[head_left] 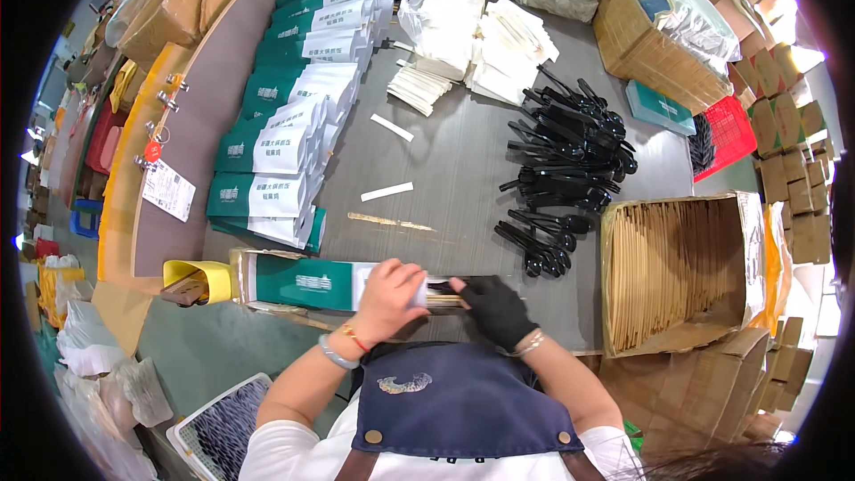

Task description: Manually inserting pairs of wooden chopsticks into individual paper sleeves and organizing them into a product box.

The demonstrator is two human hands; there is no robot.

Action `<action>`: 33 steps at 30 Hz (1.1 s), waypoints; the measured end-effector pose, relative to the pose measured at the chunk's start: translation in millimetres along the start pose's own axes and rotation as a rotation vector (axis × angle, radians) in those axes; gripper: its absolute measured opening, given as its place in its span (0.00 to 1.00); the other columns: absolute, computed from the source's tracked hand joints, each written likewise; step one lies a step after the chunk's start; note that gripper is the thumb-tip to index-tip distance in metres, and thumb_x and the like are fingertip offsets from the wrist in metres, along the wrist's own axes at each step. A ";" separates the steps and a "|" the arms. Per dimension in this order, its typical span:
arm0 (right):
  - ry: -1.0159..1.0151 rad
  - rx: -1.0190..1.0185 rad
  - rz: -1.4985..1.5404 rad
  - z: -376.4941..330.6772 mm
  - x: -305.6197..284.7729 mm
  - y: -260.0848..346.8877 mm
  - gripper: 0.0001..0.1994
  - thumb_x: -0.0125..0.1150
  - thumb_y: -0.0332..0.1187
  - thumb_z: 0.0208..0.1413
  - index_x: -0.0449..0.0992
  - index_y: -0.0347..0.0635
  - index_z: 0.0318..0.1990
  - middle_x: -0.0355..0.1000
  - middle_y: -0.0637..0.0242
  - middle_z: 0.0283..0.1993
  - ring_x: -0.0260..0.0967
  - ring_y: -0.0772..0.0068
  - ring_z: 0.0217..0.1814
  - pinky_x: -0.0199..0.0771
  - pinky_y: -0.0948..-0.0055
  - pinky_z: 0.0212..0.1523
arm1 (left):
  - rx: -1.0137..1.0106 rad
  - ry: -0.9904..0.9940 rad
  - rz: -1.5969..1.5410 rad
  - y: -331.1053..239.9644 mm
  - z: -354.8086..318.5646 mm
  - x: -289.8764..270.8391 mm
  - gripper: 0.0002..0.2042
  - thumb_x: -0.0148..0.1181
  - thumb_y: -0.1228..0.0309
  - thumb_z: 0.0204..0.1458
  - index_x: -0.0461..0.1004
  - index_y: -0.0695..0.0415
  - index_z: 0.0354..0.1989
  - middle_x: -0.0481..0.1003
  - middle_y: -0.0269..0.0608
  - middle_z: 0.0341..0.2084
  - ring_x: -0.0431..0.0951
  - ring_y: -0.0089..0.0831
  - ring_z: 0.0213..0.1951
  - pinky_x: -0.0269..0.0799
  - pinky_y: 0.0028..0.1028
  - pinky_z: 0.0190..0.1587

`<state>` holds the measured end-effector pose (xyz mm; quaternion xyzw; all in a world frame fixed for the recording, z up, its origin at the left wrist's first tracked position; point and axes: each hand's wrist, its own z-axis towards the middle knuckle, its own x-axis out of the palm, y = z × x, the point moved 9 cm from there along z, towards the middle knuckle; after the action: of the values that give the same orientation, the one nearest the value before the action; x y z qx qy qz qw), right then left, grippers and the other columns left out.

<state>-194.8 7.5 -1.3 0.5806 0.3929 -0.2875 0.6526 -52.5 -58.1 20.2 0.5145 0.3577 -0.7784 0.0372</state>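
Note:
My left hand (389, 297), bare with bracelets at the wrist, presses down on a green and white paper sleeve (312, 282) lying at the table's near edge. My right hand (494, 307), in a black fingerless glove, pinches a black spoon and wooden chopsticks (443, 294) at the sleeve's open mouth. The utensils' far ends are hidden under my left hand. A pile of black plastic spoons (565, 169) lies on the grey table (454, 160) just beyond my right hand.
Rows of filled green and white sleeves (294, 107) cover the table's left side. An open carton of wooden chopsticks (677, 272) stands at right. White napkin packs (508, 53), plastic bags, a wicker box (655, 44) and a red basket (726, 134) sit at the back.

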 end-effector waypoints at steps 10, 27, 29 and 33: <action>-0.207 0.302 0.505 7.7 11.5 -5.5 0.13 0.71 0.33 0.43 0.74 0.39 0.33 0.72 0.61 0.35 0.72 0.59 0.35 0.72 0.64 0.39 | -0.007 0.125 0.039 -14.8 19.8 18.4 0.37 0.75 0.68 0.29 0.69 0.57 0.55 0.69 0.41 0.52 0.66 0.46 0.53 0.64 0.41 0.55; -0.160 0.330 -0.282 -74.7 -67.1 -56.5 0.32 0.76 0.52 0.31 0.75 0.49 0.46 0.70 0.63 0.45 0.66 0.55 0.50 0.63 0.57 0.49 | 0.085 0.078 0.220 27.6 84.6 -171.1 0.12 0.59 0.77 0.33 0.74 0.55 0.31 0.70 0.48 0.43 0.70 0.49 0.47 0.69 0.38 0.50; -0.093 0.362 -0.320 -69.4 -62.5 -63.1 0.32 0.77 0.51 0.31 0.74 0.49 0.46 0.70 0.63 0.46 0.66 0.54 0.51 0.64 0.57 0.49 | 0.059 0.027 0.329 77.5 59.9 -186.2 0.22 0.64 0.77 0.36 0.74 0.53 0.45 0.65 0.51 0.55 0.67 0.55 0.54 0.67 0.41 0.56; -0.495 0.130 -0.224 -26.4 -137.8 -36.7 0.33 0.75 0.47 0.38 0.72 0.45 0.53 0.68 0.57 0.48 0.66 0.51 0.49 0.66 0.55 0.50 | -0.602 -0.072 0.374 155.4 0.1 -180.5 0.51 0.74 0.68 0.35 0.48 0.43 0.70 0.49 0.64 0.66 0.59 0.63 0.62 0.59 0.50 0.63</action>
<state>-302.5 16.5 95.5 0.4864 0.2640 -0.5155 0.6541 98.1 -229.3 89.0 0.5092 0.4690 -0.6357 0.3415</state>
